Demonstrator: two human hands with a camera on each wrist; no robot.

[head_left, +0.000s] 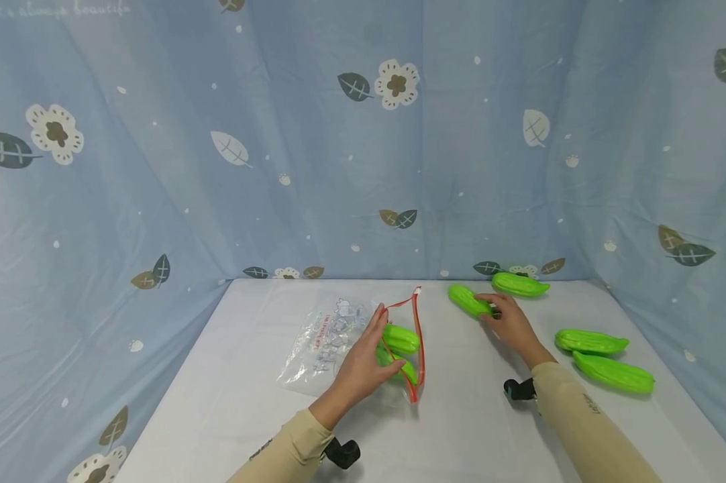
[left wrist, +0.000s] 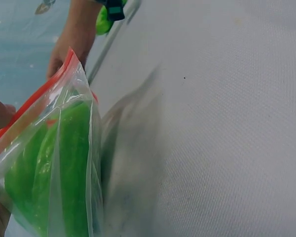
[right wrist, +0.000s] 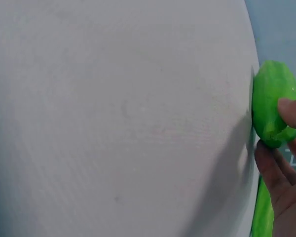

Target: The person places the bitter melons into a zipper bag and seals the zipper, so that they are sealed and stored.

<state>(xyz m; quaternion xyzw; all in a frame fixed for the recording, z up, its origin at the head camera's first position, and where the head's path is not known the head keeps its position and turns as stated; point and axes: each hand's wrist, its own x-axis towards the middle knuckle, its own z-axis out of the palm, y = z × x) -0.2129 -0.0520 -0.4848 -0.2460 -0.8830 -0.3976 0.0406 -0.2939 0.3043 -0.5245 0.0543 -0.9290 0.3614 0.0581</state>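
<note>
In the head view my left hand (head_left: 363, 362) spreads its thumb and straight fingers at the mouth of a clear zip bag (head_left: 315, 349) with a red seal strip. Two green ridged toy gourds (head_left: 401, 339) lie inside the bag, near its mouth; the left wrist view shows them through the film (left wrist: 74, 168). To the right, my right hand (head_left: 510, 324) grips one end of another toy gourd (head_left: 467, 300) near the back of the table. Its thumb and fingers sit around the gourd's stem end in the right wrist view (right wrist: 274, 94).
Behind the right hand, one toy gourd (head_left: 520, 285) lies at the table's back edge. Two others, an upper gourd (head_left: 591, 341) and a lower gourd (head_left: 615, 373), lie together on the right. A blue patterned curtain (head_left: 315, 201) borders the white table (head_left: 218, 409).
</note>
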